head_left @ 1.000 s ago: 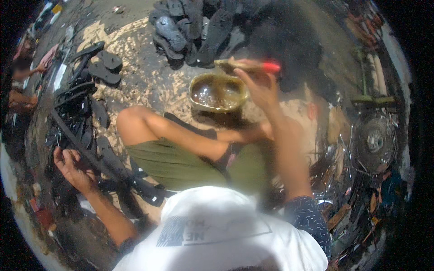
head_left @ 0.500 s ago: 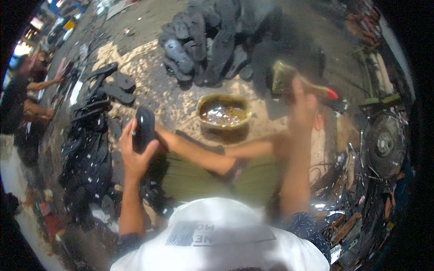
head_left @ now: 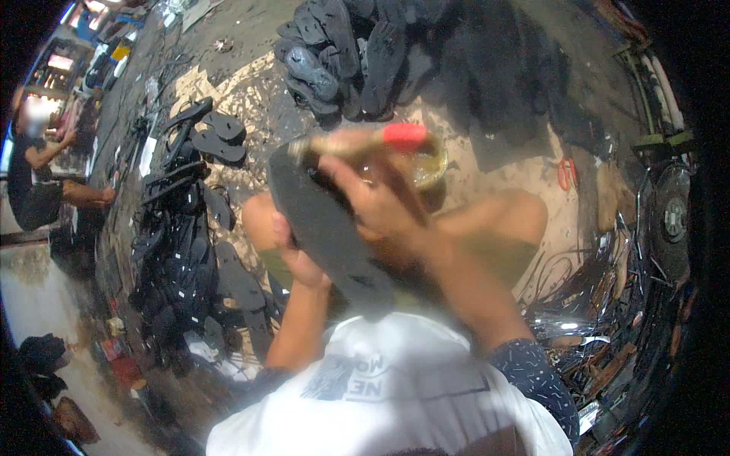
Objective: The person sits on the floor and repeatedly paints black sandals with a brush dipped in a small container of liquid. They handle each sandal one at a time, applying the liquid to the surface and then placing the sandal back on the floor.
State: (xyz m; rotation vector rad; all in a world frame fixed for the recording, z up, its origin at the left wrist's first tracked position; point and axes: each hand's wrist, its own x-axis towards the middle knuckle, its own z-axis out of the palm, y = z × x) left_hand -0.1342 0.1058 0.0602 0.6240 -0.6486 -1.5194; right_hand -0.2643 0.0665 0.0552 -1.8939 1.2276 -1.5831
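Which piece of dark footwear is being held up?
The charcoal foot-shaped sole held by the left fingers, near the red-ended brush; the other dark footwear rests on the ground.

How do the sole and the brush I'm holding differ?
Colour: the sole is plain dark grey; the brush has a bright red handle end.
Size: the sole looks longer and wider than the brush.
Pose: the sole slants lengthwise toward you, while the brush lies crosswise at its far end.
Grip: your left hand holds the sole, your right hand the brush.
Both are elongated.
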